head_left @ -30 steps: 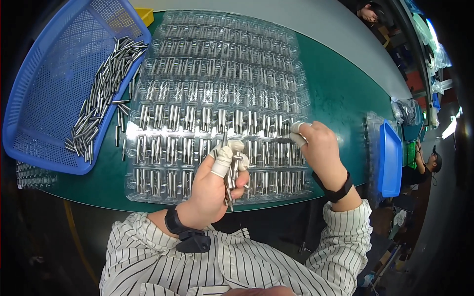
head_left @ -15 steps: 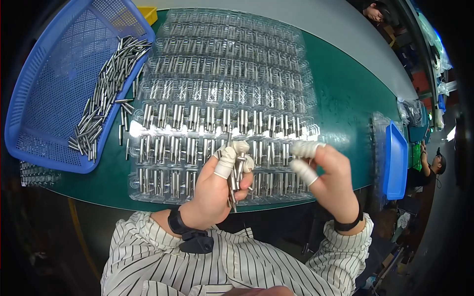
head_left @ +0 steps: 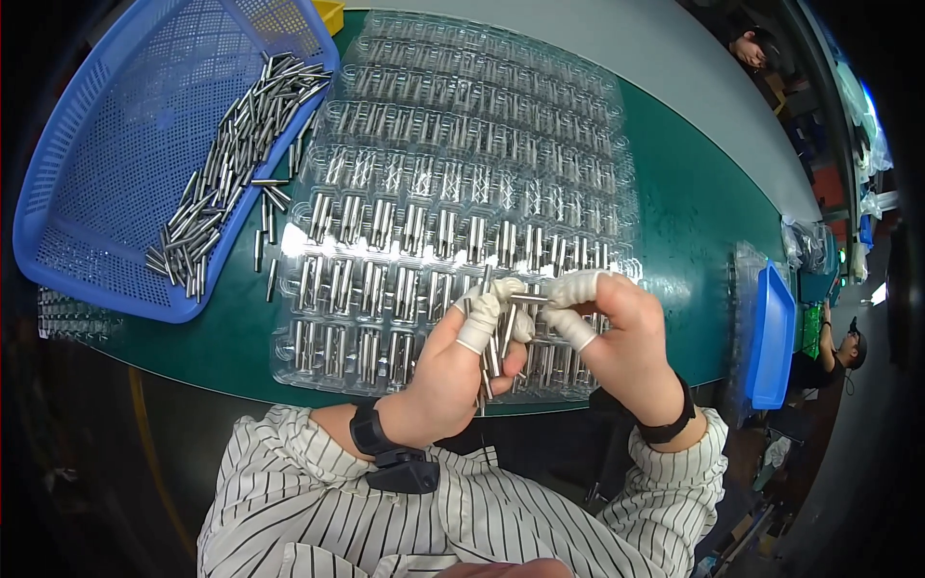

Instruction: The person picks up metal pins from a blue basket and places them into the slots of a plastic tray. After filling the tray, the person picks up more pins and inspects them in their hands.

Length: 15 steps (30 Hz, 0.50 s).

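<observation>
Closed around a bunch of short metal pins (head_left: pixel 494 352) is my left hand (head_left: pixel 448 366), with white finger cots on its thumb and fingertips. My right hand (head_left: pixel 621 332), also in finger cots, pinches one metal pin (head_left: pixel 528 299) by its end, close to my left fingertips. Both hands hover over the near rows of clear plastic trays (head_left: pixel 313 371), whose slots hold upright-lying metal pins in groups. A blue mesh basket (head_left: pixel 87 193) on the left holds a heap of loose metal pins (head_left: pixel 236 164).
Several loose pins (head_left: pixel 265 231) lie on the green table (head_left: pixel 689 222) between basket and trays. A blue bin (head_left: pixel 771 337) stands at the right beside more clear trays. A yellow container (head_left: pixel 330 14) is behind the basket. Two other people (head_left: pixel 752 48) are in the right background.
My right hand has moved left to my left hand and now pinches a pin there. My left hand still holds its bunch. The whole view has shifted slightly.
</observation>
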Tool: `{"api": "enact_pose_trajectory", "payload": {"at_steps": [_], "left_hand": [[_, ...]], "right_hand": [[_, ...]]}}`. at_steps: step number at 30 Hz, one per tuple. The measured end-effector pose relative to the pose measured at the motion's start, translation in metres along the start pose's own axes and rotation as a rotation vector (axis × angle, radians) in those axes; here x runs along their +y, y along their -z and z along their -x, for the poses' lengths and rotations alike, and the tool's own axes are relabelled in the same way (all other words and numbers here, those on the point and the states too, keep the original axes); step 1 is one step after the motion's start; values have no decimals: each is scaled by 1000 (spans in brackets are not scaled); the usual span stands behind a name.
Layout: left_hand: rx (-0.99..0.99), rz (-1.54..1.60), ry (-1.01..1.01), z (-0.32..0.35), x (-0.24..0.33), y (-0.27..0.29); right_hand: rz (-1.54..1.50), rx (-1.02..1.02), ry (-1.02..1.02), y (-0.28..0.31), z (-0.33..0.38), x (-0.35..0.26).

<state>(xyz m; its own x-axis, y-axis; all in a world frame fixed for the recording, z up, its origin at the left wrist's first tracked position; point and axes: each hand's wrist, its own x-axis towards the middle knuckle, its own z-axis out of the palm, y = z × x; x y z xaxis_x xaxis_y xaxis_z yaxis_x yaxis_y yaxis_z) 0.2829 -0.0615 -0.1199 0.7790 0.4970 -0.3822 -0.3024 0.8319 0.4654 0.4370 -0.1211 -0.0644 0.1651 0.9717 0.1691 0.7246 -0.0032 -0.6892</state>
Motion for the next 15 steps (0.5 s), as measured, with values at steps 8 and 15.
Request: {"api": "enact_pose_trajectory", "payload": {"at_steps": [8, 15], "left_hand": [[-14, -56, 29, 1, 0, 5], [-36, 14, 15, -1, -9, -1]], "right_hand": [[-11, 96, -76, -9, 15, 5], [-102, 152, -202, 23, 34, 25]]}}
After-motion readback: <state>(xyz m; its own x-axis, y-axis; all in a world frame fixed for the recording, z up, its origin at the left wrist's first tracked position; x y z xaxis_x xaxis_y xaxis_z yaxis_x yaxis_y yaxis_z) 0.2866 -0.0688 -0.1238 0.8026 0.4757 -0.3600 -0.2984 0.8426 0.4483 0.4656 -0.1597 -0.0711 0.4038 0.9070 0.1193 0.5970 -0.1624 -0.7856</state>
